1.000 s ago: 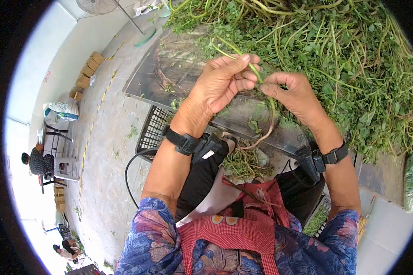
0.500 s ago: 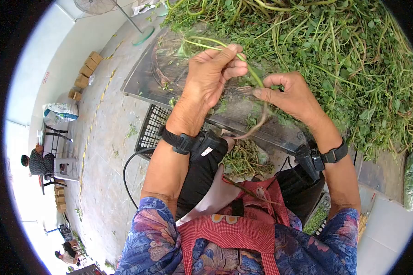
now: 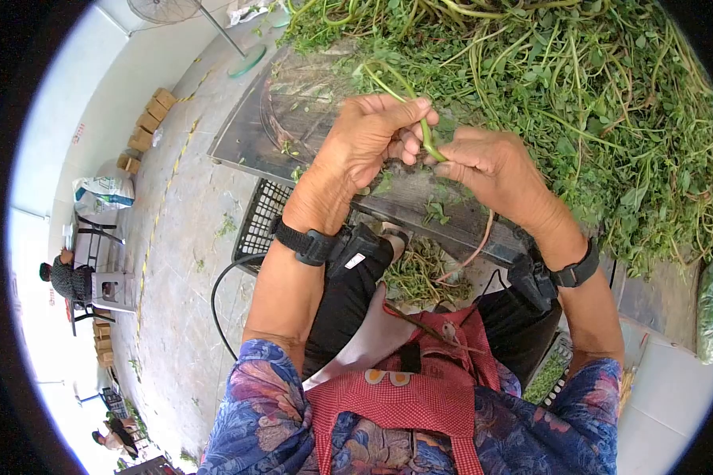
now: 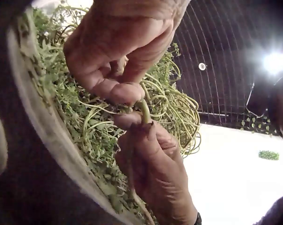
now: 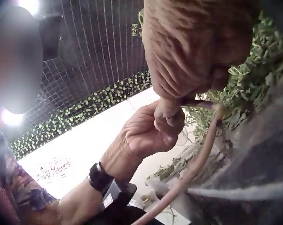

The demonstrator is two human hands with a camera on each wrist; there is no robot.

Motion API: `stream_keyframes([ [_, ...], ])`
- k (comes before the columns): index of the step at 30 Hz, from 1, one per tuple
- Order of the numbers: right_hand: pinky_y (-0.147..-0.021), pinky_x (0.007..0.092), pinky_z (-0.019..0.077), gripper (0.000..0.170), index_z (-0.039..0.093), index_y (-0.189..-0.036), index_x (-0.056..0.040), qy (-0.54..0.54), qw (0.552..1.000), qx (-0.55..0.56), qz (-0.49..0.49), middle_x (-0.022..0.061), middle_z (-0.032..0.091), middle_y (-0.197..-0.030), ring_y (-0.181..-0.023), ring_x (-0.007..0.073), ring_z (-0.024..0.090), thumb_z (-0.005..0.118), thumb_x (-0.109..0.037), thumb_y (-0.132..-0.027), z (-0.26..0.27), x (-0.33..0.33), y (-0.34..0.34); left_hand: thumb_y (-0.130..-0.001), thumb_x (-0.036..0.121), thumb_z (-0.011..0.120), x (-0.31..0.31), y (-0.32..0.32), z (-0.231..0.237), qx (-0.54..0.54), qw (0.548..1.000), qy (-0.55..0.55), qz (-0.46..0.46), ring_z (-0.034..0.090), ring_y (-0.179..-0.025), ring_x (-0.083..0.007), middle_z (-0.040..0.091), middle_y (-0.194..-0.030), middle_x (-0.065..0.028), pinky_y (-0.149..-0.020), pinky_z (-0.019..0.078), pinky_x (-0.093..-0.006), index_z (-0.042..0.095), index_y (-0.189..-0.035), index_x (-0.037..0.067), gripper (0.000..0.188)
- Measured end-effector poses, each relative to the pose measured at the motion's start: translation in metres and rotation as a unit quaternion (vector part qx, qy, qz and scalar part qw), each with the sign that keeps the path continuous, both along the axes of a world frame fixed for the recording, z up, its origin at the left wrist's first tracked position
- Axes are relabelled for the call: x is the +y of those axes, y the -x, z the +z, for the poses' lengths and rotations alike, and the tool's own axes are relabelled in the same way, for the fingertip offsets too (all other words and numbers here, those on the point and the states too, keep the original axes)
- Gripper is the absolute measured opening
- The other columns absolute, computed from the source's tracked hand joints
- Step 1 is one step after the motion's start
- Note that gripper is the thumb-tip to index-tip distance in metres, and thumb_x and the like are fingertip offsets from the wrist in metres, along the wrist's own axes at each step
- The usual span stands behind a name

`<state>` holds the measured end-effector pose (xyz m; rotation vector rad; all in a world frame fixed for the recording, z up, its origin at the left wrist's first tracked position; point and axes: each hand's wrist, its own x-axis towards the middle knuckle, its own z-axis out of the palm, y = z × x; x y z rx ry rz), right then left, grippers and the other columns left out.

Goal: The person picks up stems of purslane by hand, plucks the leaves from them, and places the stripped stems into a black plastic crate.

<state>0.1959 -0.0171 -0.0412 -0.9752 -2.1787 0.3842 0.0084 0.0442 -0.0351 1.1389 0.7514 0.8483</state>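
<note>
A long green plant stem runs between both hands over the table edge. My left hand pinches its upper part between thumb and fingers, with a looped end rising above. Close beside it, my right hand pinches the stem lower down, where it bends. The fingertips of both hands nearly meet in the left wrist view, with a short green stretch of stem between them. A pinkish-brown tail of the stem hangs below the right hand in the right wrist view.
A big heap of leafy green stems covers the right and back of the dark wooden table. Below the edge lie a black crate and a pile of stems. A fan stand is at the far left.
The left hand moved left and upward, then back toward the right hand. The right hand has turned inward, and the stem now bends sharply between them; its tail has swung right.
</note>
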Motion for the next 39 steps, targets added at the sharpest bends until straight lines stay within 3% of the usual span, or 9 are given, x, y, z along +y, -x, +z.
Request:
stream_keyframes([
  [7, -0.054, 0.0360, 0.0427, 0.018, 0.062, -0.080, -0.0036, 0.072, 0.995, 0.040, -0.057, 0.0129, 0.056, -0.066, -0.060, 0.0286, 0.056, 0.068, -0.020, -0.075, -0.001, 0.000, 0.007, -0.086, 0.020, 0.063, -0.007, -0.007, 0.000, 0.018, 1.000, 0.019, -0.012, 0.053, -0.047, -0.0077, 0.060, -0.063, -0.0030, -0.045, 0.0457, -0.0194, 0.065, -0.089, -0.005, 0.025],
  [15, -0.051, 0.0329, 0.0397, 0.022, 0.059, -0.073, 0.0029, 0.136, 0.980, 0.100, -0.107, 0.0145, 0.049, -0.055, -0.049, 0.0188, 0.045, 0.063, -0.018, -0.079, -0.005, 0.003, 0.001, -0.087, 0.022, 0.062, -0.006, -0.009, 0.000, -0.016, 1.000, 0.006, 0.004, 0.050, -0.045, -0.0069, 0.058, -0.060, -0.0015, -0.041, 0.0450, -0.0211, 0.064, -0.089, -0.005, 0.028],
  [19, -0.052, 0.0345, 0.0404, 0.020, 0.058, -0.073, 0.0016, 0.149, 0.980, 0.090, -0.102, 0.0139, 0.050, -0.059, -0.053, 0.0221, 0.050, 0.063, -0.017, -0.079, -0.004, 0.003, 0.002, -0.087, 0.022, 0.062, -0.004, -0.006, -0.001, 0.024, 1.000, -0.010, -0.002, 0.048, -0.042, -0.0061, 0.055, -0.057, -0.0008, -0.038, 0.0433, -0.0215, 0.063, -0.087, -0.004, 0.027],
  [21, -0.054, 0.0362, 0.0420, 0.017, 0.056, -0.074, -0.0006, -0.015, 0.999, 0.038, -0.016, 0.0128, 0.052, -0.065, -0.062, 0.0267, 0.055, 0.062, -0.016, -0.079, -0.009, 0.007, 0.001, -0.087, 0.023, 0.062, -0.005, -0.001, 0.004, 0.038, 0.999, -0.002, -0.024, 0.047, -0.042, -0.0059, 0.054, -0.056, -0.0005, -0.037, 0.0427, -0.0212, 0.063, -0.085, -0.003, 0.026],
  [28, -0.058, 0.0354, 0.0463, 0.010, 0.058, -0.076, -0.0045, -0.085, 0.996, -0.012, 0.038, 0.0108, 0.056, -0.070, -0.069, 0.0299, 0.057, 0.060, -0.014, -0.080, -0.012, -0.011, 0.027, -0.086, 0.023, 0.063, -0.003, -0.012, -0.010, 0.097, 0.993, 0.017, -0.061, 0.050, -0.043, -0.0064, 0.054, -0.057, -0.0012, -0.036, 0.0411, -0.0206, 0.062, -0.081, -0.001, 0.025],
  [30, -0.062, 0.0302, 0.0479, 0.009, 0.063, -0.084, -0.0065, 0.037, 0.994, 0.091, 0.051, 0.0090, 0.063, -0.077, -0.070, 0.0233, 0.061, 0.059, -0.014, -0.083, 0.001, -0.007, 0.021, -0.087, 0.023, 0.061, 0.001, -0.008, -0.008, 0.074, 0.995, 0.021, -0.057, 0.050, -0.044, -0.0075, 0.055, -0.057, -0.0013, -0.038, 0.0415, -0.0208, 0.061, -0.080, 0.001, 0.024],
  [31, -0.066, 0.0254, 0.0475, 0.013, 0.066, -0.092, -0.0071, 0.122, 0.985, 0.122, 0.017, 0.0080, 0.066, -0.083, -0.073, 0.0139, 0.062, 0.059, -0.016, -0.085, 0.017, -0.014, 0.011, -0.088, 0.024, 0.060, 0.002, -0.004, -0.005, 0.055, 0.997, 0.026, -0.058, 0.051, -0.044, -0.0076, 0.055, -0.058, -0.0017, -0.039, 0.0417, -0.0205, 0.060, -0.079, 0.001, 0.025],
  [34, -0.067, 0.0242, 0.0473, 0.016, 0.066, -0.093, -0.0060, 0.248, 0.934, 0.257, -0.005, 0.0067, 0.066, -0.081, -0.073, 0.0091, 0.060, 0.060, -0.019, -0.085, 0.028, -0.017, -0.004, -0.091, 0.025, 0.056, 0.004, -0.003, -0.006, 0.036, 0.998, 0.004, -0.060, 0.051, -0.046, -0.0074, 0.055, -0.058, -0.0023, -0.040, 0.0417, -0.0197, 0.060, -0.080, 0.001, 0.026],
  [39, -0.055, 0.0244, 0.0444, 0.006, 0.066, -0.083, -0.0057, 0.204, 0.974, 0.088, 0.052, 0.0035, 0.064, -0.069, -0.060, 0.0118, 0.059, 0.067, -0.010, -0.078, 0.028, -0.068, 0.012, -0.091, 0.023, 0.055, 0.000, -0.007, -0.005, 0.031, 0.998, -0.042, -0.040, 0.054, -0.052, -0.0061, 0.065, -0.074, -0.0071, -0.039, 0.0388, -0.0175, 0.062, -0.092, 0.000, 0.024],
])
